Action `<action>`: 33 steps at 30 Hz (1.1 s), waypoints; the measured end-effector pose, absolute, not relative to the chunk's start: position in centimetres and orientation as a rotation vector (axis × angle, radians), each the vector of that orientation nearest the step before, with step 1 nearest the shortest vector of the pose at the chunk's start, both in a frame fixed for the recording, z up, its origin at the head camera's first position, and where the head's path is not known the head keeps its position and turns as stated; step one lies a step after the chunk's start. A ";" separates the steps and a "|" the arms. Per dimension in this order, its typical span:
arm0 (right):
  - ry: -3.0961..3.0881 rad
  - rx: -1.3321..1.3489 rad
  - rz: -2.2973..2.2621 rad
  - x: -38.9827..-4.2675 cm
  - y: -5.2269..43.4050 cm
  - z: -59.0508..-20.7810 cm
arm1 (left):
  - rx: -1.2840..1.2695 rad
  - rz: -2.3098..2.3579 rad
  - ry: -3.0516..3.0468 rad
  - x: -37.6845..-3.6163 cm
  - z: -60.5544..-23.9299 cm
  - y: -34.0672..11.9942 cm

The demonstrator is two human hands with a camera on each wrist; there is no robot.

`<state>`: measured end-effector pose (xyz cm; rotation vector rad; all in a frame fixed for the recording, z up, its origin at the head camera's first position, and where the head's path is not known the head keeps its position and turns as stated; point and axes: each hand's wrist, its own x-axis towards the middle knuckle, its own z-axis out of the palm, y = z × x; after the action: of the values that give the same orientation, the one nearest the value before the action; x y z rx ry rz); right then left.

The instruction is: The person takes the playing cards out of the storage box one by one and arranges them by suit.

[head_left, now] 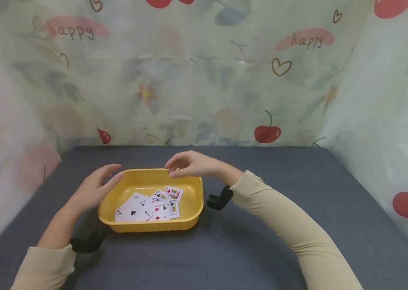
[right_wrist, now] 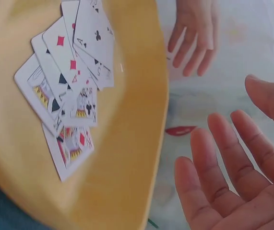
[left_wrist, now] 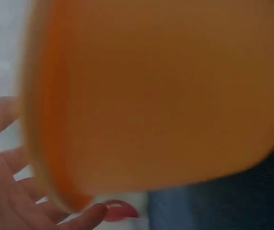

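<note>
Seen from the head, yellow tray (head_left: 189, 215) of playing cards (head_left: 151, 206) on grey table (head_left: 298, 193), left hand (head_left: 93, 188) and right hand (head_left: 189, 165) spread and empty at its rim; wrist views confirming relaxed fingers; clumsy grab could likely tip cards out.

Yellow tray (head_left: 193, 209) — grey table (head_left: 298, 181), cherry-print curtain (head_left: 225, 80).

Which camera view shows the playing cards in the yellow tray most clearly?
The right wrist view: the playing cards are close, with readable suits. The head view shows them small inside the yellow tray. The left wrist view shows only the tray's outer wall.
</note>
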<state>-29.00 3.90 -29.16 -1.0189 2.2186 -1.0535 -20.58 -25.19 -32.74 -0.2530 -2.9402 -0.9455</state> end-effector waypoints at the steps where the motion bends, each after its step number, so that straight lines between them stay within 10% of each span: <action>1: 2.205 -1.012 -1.049 -29.1 3.5 -29.3 | -0.234 -0.951 -2.945 -20.6 -33.1 -25.4; 33: 2.075 -0.850 -0.817 -30.2 -5.9 -35.0 | -0.151 -1.207 -2.913 -21.3 -37.2 -26.5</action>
<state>-30.23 -5.88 -34.96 -0.8502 2.0753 -0.8172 -21.27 -26.45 -37.23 -0.1510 -2.9125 -1.2074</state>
